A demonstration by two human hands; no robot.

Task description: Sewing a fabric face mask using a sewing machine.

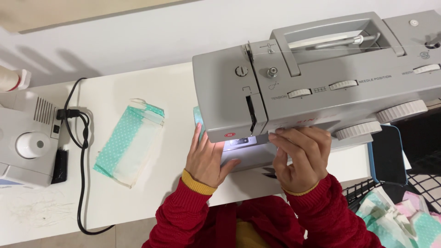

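Sewing machine [321, 87] hiding needle, left hand [206, 158] flat, right hand [303, 160] fingers curled, grip unclear

Both hands reach forward from red sleeves: the left hand [206, 158] lies flat, fingers extended; the right hand [303, 158] is curled, fingertips pinched together.

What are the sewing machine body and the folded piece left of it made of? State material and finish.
Sewing machine: apparently moulded grey plastic, smooth matte shell with soft highlights. Folded piece: looks like thin woven cloth, mint green with white dots beside a pale plain panel; soft creases suggest fabric.
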